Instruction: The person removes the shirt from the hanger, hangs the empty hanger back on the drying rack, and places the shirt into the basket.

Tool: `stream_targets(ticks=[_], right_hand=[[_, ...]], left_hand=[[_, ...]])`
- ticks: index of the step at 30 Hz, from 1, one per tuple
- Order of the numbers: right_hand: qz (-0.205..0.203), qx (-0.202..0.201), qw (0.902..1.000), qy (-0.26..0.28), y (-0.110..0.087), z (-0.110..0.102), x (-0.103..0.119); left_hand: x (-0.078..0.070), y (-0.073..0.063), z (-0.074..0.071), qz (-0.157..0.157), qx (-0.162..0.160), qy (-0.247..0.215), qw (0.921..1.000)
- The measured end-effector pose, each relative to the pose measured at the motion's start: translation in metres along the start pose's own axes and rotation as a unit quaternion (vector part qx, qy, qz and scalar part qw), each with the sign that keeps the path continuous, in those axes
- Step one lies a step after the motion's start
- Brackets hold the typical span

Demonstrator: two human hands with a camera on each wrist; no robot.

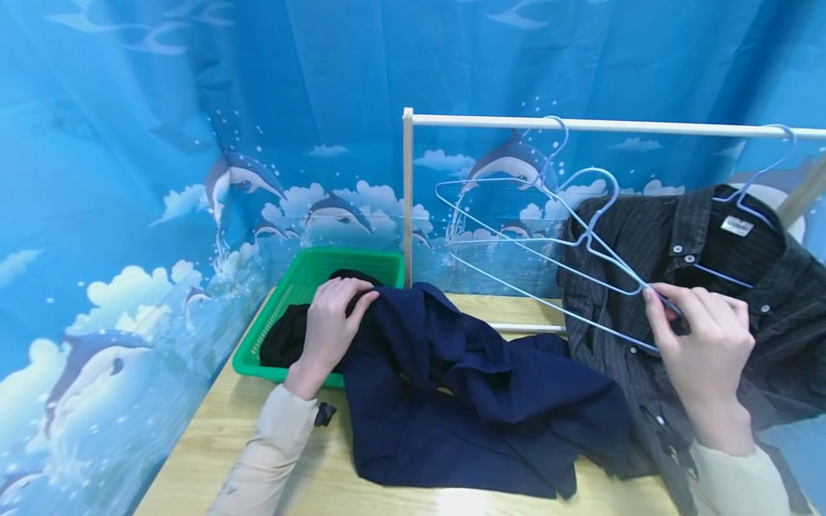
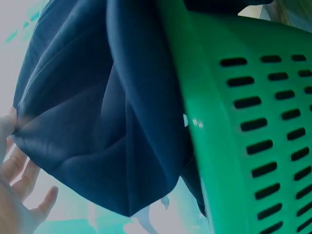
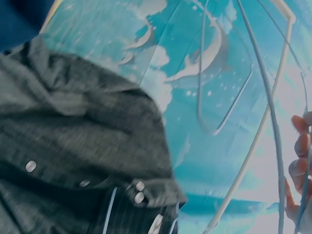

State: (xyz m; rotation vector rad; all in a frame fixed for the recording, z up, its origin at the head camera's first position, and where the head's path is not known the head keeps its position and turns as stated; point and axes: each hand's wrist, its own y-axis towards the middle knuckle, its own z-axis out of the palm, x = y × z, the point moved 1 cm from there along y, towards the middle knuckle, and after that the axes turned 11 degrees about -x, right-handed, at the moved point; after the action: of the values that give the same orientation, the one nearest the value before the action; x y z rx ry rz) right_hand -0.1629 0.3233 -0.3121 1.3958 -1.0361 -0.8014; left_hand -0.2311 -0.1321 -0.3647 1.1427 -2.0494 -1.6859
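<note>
My left hand (image 1: 332,319) pinches an edge of a navy blue garment (image 1: 464,423) that lies crumpled from the basket rim across the table. In the left wrist view the navy cloth (image 2: 97,122) hangs in folds from the thumb and fingers of that hand (image 2: 17,195). Over on the right, my right hand (image 1: 706,351) holds one end of a light blue wire clothes hanger (image 1: 589,235), its hook free of the rail. Only part of the right hand (image 3: 302,156) shows in the right wrist view. Another blue hanger (image 1: 547,179) hangs bare on the rail, just behind it.
A white rail (image 1: 477,122) on a wooden post spans the back. A dark grey button shirt (image 1: 652,222) hangs from it on a hanger at the right. The green basket (image 1: 316,252) at the left holds black cloth (image 1: 280,340). A dolphin-print curtain surrounds the wooden table (image 1: 187,466).
</note>
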Motion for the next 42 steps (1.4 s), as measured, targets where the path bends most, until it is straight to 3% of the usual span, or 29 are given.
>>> stream_targets(ticks=[14,24,28,34,42], right_hand=[[-0.034,0.049,0.9982,-0.004,0.037,0.044,0.053],[-0.003,0.063,0.998,0.003,0.066,0.089,0.084],[-0.001,0.076,0.9971,0.007,0.065,0.107,0.09],[-0.016,0.082,0.9964,0.009,0.049,0.129,0.093],[-0.05,0.067,0.9965,-0.001,0.035,0.138,0.096]], left_hand=[[-0.012,-0.003,0.004,0.009,0.013,-0.003,0.9999],[-0.021,-0.005,0.011,0.008,0.023,-0.01,0.9997],[-0.024,-0.007,0.014,0.011,0.032,-0.012,0.9994],[-0.026,-0.011,0.016,0.012,0.044,-0.01,0.9989],[-0.026,-0.013,0.015,0.01,0.043,-0.013,0.9989]])
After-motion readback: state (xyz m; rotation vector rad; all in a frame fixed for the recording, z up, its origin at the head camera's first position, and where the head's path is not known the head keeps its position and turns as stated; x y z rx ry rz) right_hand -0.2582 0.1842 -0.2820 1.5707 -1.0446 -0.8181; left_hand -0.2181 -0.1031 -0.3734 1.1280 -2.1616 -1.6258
